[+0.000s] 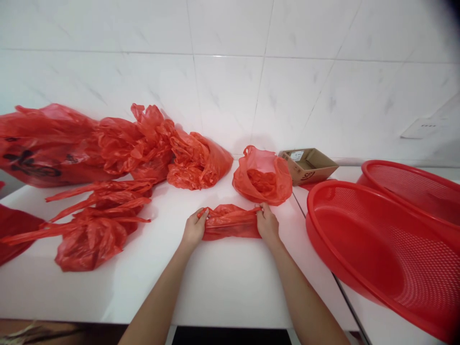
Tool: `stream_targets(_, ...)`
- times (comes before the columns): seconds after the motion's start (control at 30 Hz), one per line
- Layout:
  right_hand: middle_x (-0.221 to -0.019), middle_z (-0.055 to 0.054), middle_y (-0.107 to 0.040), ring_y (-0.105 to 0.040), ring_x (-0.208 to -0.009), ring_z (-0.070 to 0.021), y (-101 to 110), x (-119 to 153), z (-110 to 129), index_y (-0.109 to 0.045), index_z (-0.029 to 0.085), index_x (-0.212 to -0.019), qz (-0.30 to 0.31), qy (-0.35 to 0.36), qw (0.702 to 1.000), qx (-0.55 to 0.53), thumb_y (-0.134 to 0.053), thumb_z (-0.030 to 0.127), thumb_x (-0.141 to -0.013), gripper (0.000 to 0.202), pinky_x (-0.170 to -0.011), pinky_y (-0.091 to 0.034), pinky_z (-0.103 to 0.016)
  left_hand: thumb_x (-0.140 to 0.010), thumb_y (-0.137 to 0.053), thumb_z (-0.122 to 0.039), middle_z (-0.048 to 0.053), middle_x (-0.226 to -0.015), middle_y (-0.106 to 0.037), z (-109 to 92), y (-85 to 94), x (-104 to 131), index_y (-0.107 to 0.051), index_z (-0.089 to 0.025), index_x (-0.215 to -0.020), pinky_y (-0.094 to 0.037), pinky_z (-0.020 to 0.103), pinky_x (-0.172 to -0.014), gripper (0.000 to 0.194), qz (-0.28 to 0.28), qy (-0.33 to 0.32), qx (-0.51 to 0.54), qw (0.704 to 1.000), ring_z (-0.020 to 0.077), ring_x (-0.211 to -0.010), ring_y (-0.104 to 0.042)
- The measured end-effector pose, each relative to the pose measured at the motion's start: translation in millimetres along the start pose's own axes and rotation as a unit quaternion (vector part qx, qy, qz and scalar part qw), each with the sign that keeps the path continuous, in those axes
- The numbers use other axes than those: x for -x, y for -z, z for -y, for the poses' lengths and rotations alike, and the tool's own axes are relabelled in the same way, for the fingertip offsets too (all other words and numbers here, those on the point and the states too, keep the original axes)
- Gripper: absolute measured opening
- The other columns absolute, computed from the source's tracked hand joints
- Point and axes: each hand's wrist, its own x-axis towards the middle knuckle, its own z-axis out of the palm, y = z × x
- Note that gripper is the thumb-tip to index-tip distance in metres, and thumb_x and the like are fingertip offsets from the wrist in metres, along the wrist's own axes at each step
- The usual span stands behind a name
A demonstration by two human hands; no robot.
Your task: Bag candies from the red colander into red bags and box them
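Observation:
A red plastic bag [232,223] lies stretched sideways on the white table in front of me. My left hand [196,225] pinches its left end, and my right hand [267,223] pinches its right end. Both hands are closed, with the bag's upper edge between thumb and fingers. Just beyond the right hand stands another red plastic bag [263,177], its mouth open and crumpled red plastic inside. Left of my left hand rests a row of bunched red bags [100,225], their handles pointing left.
Filled red bags [50,148] line the tiled wall at the left, beside a crumpled bag [199,160]. Back right stands an open cardboard box [311,167]. Large red perforated baskets [359,249] occupy the right side, past a table seam. The white table [230,287] ends near my forearms.

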Motion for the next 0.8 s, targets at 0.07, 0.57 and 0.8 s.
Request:
stream_targets(0.07,-0.099,-0.001,-0.071,-0.063,-0.087,-0.0191,0,-1,-1,-0.059,0.025,-0.098,-0.003,-0.008,1.000,-0.008,-0.038,0.024,-0.088,0.023,-0.074,-0.041,-0.028,-0.083,-0.050,-0.049,0.000,-0.064,-0.060,-1,0.0,1,-0.055,-0.019,-0.067,-0.044,0.026,-0.063,0.034,0.007,0.020,0.032,0.999,0.0172,-0.064,-0.057)
stream_targets(0.57,-0.092,-0.008,-0.068,-0.062,-0.084,-0.0230,-4,-12,-16,-0.057,0.022,-0.107,-0.049,-0.033,0.997,-0.042,-0.037,0.026,-0.088,0.028,-0.070,-0.042,-0.031,-0.077,-0.062,-0.044,-0.009,-0.047,-0.035,11,15.8,-11,-0.043,-0.020,-0.059,-0.022,0.020,-0.041,0.036,-0.097,0.159,0.236,0.954,0.0062,-0.039,-0.029)
stream_targets(0.8,-0.076,-0.005,-0.067,-0.061,-0.068,-0.0217,-6,-16,-25,-0.058,0.023,-0.105,-0.056,-0.032,0.989,-0.133,-0.040,0.032,-0.086,0.028,-0.060,-0.043,-0.030,-0.089,-0.050,-0.030,-0.010,-0.051,-0.028,-2,31.7,-16,-0.037,-0.021,-0.064,-0.017,0.016,-0.036,0.030,-0.082,0.191,0.357,0.911,0.0038,-0.036,-0.018)
